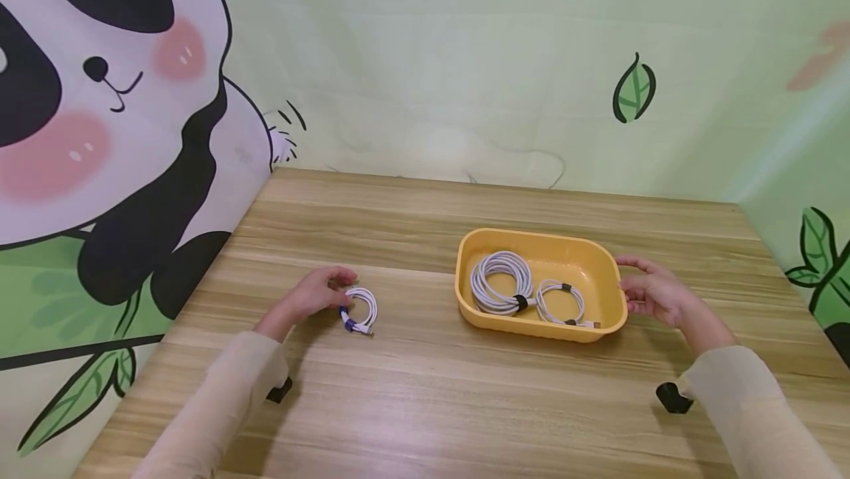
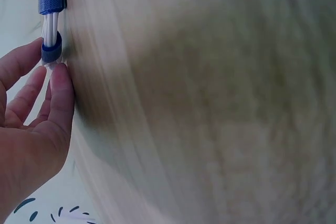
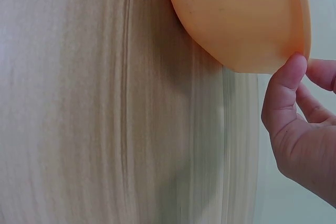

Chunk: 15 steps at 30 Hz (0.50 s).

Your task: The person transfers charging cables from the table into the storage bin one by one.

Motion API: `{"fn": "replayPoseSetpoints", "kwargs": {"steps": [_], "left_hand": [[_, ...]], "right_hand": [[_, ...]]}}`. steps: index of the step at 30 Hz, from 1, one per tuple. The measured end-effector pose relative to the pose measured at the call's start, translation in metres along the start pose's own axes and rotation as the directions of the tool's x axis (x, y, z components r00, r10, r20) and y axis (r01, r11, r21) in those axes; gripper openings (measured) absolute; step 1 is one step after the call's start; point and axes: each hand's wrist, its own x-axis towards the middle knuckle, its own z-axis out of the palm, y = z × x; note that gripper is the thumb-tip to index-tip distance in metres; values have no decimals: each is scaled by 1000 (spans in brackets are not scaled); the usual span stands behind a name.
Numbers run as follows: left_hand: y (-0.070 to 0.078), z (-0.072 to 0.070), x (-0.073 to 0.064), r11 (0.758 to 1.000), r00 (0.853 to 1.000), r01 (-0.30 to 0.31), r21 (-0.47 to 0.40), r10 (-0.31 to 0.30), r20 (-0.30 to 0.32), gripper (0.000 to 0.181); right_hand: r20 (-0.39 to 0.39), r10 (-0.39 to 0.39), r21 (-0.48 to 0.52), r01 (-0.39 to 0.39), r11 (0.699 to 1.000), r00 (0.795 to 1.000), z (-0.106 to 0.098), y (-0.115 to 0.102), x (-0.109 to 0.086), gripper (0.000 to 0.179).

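Observation:
At the left, a white cable coil with blue straps lies on the wooden table. My left hand reaches to its left side, fingers loosely bent and apart. In the left wrist view, the thumb and fingertips sit right at the lower blue strap. To the right stands a yellow plastic bin. It holds a larger white cable coil and a smaller one, both with black ties. My right hand touches the bin's right end from outside, fingers extended, thumb overlapping the rim in the right wrist view.
The wood-grain table meets a pale green wall at its back edge. A large panda is printed on the left side. Black pieces show beneath both sleeves.

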Motion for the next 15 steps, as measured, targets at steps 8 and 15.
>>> {"fn": "replayPoseSetpoints", "kwargs": {"steps": [8,15], "left_hand": [[-3,3,0,1000,998,-26,8,27,-50,45],[-3,3,0,1000,998,-11,-2,10,-59,43]], "right_hand": [[2,-6,1,6,1000,1000,0,0,0,42],[5,-7,7,7,1000,1000,0,0,0,43]]}}
